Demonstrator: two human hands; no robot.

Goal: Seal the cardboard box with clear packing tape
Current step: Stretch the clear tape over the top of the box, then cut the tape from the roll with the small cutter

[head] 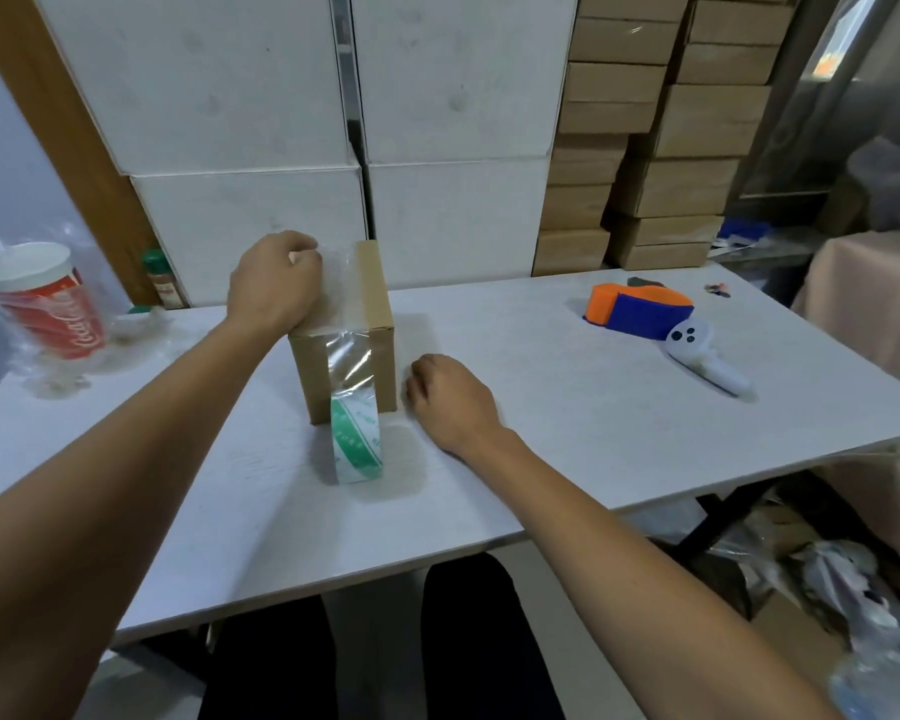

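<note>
Cardboard box (380, 356) is seen standing near the middle of a white table (567, 407), with a strip of clear tape (348, 324) laid over its top and down the near face. At the foot of that face the tape roll (358, 441), printed in green and white, is stood on edge on the table, joined to the strip. The left hand (274, 283) is pressed on the box's top left part, fingers curled down onto the tape's far end. The right hand (450, 400) is rested on the table just right of the box, fingers loosely curled and nothing gripped. A red cup (42, 298) in a plastic bag is placed far left; an orange-and-blue tape dispenser (637, 309) and a white controller (702, 356) lie well to the right.
</note>
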